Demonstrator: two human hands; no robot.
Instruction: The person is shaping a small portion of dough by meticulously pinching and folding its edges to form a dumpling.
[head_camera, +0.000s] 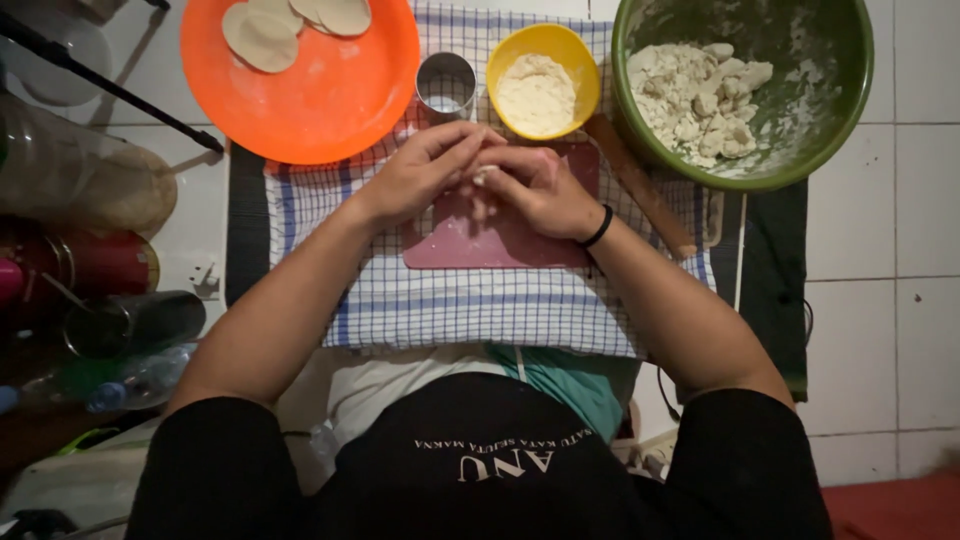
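A small lump of dough (484, 175) is pinched between the curled fingers of the left hand (425, 172) and right hand (540, 188), above the dark red board's (500, 245) far edge. Shaping appears under way; gentle, even pressure seems called for next.

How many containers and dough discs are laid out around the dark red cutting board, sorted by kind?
Round plastic bowls: 2, a large green bowl of dough chunks and a small yellow bowl of flour
Round orange plastic plate: 1
Small metal ring cutter: 1
Flat pale dough discs on the plate: at least 3, partly cut off at the edge
Total: at least 7
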